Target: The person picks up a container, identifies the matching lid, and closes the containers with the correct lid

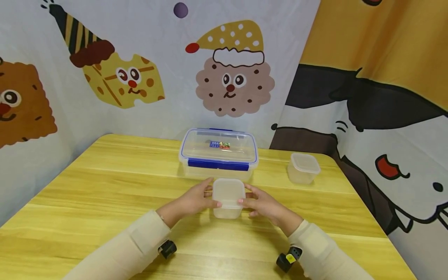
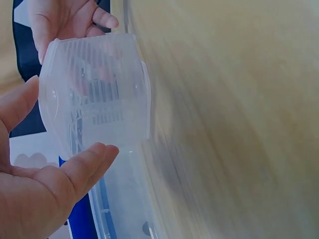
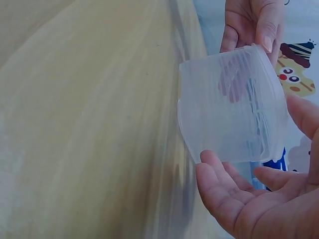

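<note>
A small clear plastic food container (image 1: 228,196) with a frosted lid stands upright between both hands, in front of a larger box. My left hand (image 1: 195,200) holds its left side, the thumb at the lid's front edge and the other fingers along the wall. On the opposite side my right hand (image 1: 266,205) holds it, thumb by the lid rim and fingers spread lower down. In the right wrist view the right fingertips (image 3: 207,159) are right at a lower corner of the container (image 3: 224,109). Its clear walls show the opposite hand through them.
Close behind stands a large clear storage box (image 1: 218,153) with blue clips and a label on its lid. Another small lidded container (image 1: 303,168) sits at the back right of the wooden table (image 1: 105,186). A printed cartoon curtain (image 1: 140,31) hangs beyond the table's edge.
</note>
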Demonstrator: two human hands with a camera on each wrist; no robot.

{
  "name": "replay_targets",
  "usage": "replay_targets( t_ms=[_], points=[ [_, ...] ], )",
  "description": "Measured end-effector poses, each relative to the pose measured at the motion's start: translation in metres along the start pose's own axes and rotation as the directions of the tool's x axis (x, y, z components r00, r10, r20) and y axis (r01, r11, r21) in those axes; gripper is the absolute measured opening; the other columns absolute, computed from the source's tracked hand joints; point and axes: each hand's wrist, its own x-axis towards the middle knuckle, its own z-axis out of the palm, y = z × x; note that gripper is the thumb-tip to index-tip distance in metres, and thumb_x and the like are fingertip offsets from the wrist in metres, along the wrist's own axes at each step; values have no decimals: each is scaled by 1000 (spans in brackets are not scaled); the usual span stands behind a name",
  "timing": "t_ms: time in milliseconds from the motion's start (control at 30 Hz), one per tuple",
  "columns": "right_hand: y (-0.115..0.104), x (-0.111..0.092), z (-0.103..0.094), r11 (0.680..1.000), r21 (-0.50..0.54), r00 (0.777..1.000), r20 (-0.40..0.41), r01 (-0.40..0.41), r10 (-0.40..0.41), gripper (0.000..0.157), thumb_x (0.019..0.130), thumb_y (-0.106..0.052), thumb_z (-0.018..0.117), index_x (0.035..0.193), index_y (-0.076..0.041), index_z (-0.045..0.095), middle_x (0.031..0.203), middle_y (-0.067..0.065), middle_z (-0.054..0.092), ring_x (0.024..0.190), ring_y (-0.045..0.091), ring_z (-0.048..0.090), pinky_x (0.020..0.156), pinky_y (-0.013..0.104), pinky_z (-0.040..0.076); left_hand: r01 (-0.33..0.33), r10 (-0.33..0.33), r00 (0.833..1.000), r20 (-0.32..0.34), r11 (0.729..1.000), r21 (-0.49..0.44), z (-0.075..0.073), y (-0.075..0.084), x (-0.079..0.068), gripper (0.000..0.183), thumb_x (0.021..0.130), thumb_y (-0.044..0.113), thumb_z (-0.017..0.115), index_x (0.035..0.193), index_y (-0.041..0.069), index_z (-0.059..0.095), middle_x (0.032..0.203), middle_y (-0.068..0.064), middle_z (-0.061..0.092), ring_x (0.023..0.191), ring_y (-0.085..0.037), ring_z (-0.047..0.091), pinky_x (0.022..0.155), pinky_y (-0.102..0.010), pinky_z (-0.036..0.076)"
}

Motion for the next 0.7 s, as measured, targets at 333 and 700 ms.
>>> replay_targets(
  t_ms=[333,700],
  points=[
    [-2,13,1,997,-20,992,-110,-72,70,55,102,-32,47,143,3,40,126,19,61,109,28,62,80,38,55,67,-65,996,-67,997,34,-2,-2,13,62,94,23,64,144,-4,37,138,-23,50,125,-38,49,101,-50,45],
    [-3,26,1,995,-2,987,-128,-96,95,55,105,-36,35,139,5,45,137,25,50,118,39,56,94,52,49,134,-151,980,-133,983,-125,5,-5,35,38,103,17,43,123,-13,54,119,-24,60,111,-36,59,95,-44,51]
  ],
)
